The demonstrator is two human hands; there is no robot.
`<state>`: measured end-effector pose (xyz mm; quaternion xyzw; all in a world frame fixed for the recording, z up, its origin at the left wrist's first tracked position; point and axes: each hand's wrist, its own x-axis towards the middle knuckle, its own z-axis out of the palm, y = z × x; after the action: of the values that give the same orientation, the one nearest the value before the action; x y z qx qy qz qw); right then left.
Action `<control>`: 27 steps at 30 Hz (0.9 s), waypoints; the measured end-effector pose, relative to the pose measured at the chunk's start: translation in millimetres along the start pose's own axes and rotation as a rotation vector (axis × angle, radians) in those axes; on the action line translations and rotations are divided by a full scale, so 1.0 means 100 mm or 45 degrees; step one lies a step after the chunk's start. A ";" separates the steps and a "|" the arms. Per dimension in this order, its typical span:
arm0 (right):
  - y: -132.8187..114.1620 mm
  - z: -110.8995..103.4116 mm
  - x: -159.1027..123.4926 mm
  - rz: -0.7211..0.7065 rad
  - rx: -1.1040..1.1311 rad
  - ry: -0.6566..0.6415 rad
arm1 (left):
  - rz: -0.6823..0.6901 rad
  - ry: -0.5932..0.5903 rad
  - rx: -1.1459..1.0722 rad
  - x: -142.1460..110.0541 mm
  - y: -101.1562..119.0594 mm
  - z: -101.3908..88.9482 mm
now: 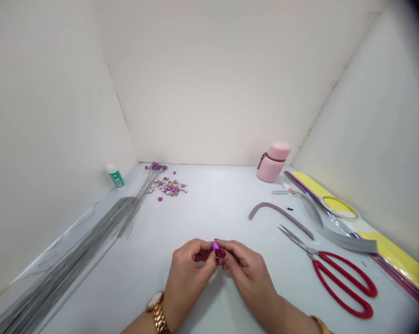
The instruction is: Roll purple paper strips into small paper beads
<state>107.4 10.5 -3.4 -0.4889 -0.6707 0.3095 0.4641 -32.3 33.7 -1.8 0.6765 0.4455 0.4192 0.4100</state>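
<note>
Near the front middle of the table, a small purple paper star (pixel 215 246) is pinched between the fingertips of both hands. My left hand (pixel 193 262) grips it from the left, thumb and forefinger closed on it. From the right, my right hand (pixel 242 264) holds the same star in a closed pinch, red nails showing. The fingertips cover part of the star. Further back on the left lies a pile of small purple, pink and silver stars (pixel 172 186). Purple stars (pixel 156 166) also sit at the far ends of some thin grey wires (pixel 73 250).
Red-handled scissors (pixel 344 278) lie at right, points toward the middle. Behind them are a curved mauve paper strip (pixel 282 211), grey strips (pixel 348 241), a tape roll (pixel 339 207) and yellow sheets (pixel 397 260). A pink bottle (pixel 272 162) and a glue stick (pixel 115 176) stand further back.
</note>
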 end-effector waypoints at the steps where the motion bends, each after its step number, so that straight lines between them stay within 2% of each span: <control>1: 0.00 -0.01 0.00 0.019 0.039 -0.016 | -0.037 -0.035 -0.084 0.01 0.00 -0.01; 7: 0.00 -0.07 0.02 0.086 0.096 -0.038 | -0.062 -0.146 -0.274 0.04 0.03 -0.06; 14: 0.06 -0.03 0.04 0.227 0.255 0.043 | -0.094 -0.061 -0.164 0.01 0.02 -0.02; 17: 0.06 -0.02 0.05 0.269 0.306 0.053 | -0.139 -0.073 -0.248 0.01 0.03 -0.01; 20: 0.05 -0.03 0.05 0.251 0.316 0.042 | -0.205 -0.125 -0.384 0.03 0.03 -0.01; 23: 0.03 -0.03 0.05 0.227 0.281 0.033 | -0.219 -0.155 -0.397 0.04 0.03 -0.01; 27: 0.02 -0.03 0.06 0.240 0.286 0.042 | -0.199 -0.093 -0.372 0.02 0.01 0.00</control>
<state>110.1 16.3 -1.8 -0.4999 -0.5751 0.4167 0.4957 -31.3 35.5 -0.8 0.5878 0.4159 0.4215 0.5513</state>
